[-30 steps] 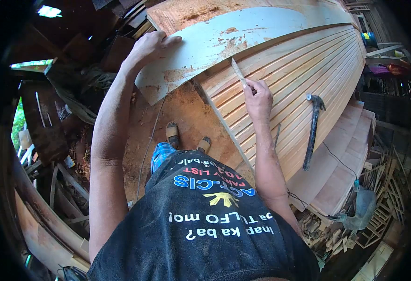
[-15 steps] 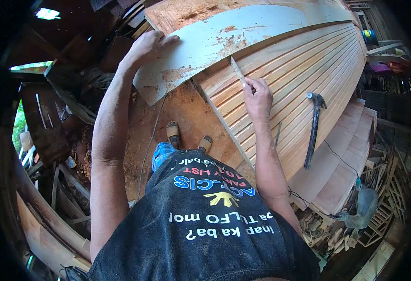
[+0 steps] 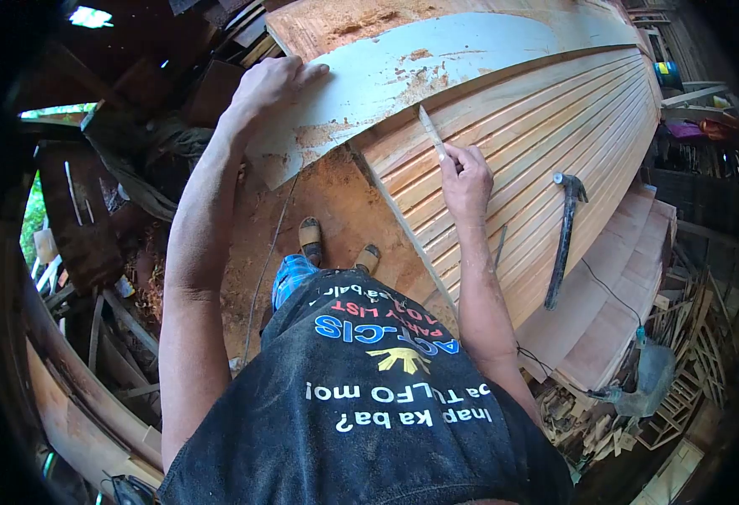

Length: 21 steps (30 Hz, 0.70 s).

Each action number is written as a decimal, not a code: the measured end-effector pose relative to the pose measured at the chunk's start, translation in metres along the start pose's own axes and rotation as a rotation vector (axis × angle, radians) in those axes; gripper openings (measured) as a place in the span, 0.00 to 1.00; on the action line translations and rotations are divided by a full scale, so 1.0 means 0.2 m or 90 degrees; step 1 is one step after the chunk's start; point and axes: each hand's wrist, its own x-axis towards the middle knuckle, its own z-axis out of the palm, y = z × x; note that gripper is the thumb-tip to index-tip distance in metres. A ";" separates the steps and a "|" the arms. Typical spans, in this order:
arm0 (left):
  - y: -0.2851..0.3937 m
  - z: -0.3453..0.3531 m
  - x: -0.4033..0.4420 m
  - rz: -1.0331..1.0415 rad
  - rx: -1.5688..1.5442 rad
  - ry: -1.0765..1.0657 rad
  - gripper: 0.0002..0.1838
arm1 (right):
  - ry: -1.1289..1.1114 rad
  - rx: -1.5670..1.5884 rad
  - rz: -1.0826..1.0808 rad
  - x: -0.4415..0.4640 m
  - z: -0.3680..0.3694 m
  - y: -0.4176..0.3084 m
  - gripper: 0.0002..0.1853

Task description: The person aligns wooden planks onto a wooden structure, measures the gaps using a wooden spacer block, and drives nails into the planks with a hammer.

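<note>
A long curved white board (image 3: 479, 42), smeared with sawdust and brown patches, lies over a panel of narrow wooden strips (image 3: 546, 126). My left hand (image 3: 273, 86) rests at the board's far left end, thumb stretched over its face and the other fingers bent over the far edge, their tips hidden. In my right hand (image 3: 467, 181) is a thin pale flat stick (image 3: 430, 131), pinched near its lower end. Its pointed tip meets or nearly meets the board's near edge. Right of that hand, a claw hammer (image 3: 564, 240) with a dark handle lies across the strips.
Pale plywood sheets (image 3: 618, 278) lie to the right, with a black cord across them and a clear plastic jug (image 3: 649, 379) beyond. Wood scraps (image 3: 597, 425) are heaped below. Sawdust covers the brown floor (image 3: 336, 198) around my feet. Dark cloth (image 3: 134, 160) hangs at the left.
The view has shifted slightly, so the board, strips and hammer appear a little farther right. Both hands keep nearly the same holds, and the stick's tip stays by the board's edge.
</note>
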 end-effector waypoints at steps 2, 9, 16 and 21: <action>-0.01 0.01 0.00 0.006 0.027 0.016 0.35 | 0.003 0.001 0.001 0.01 0.01 0.00 0.08; 0.01 0.00 -0.01 -0.003 0.039 0.011 0.34 | 0.018 -0.031 -0.023 0.00 0.03 0.04 0.09; 0.01 0.00 -0.01 -0.010 0.017 0.018 0.34 | 0.016 -0.021 -0.008 0.00 0.01 0.00 0.08; 0.01 0.01 -0.01 -0.008 0.015 0.023 0.35 | 0.003 -0.024 0.005 0.00 0.01 0.00 0.08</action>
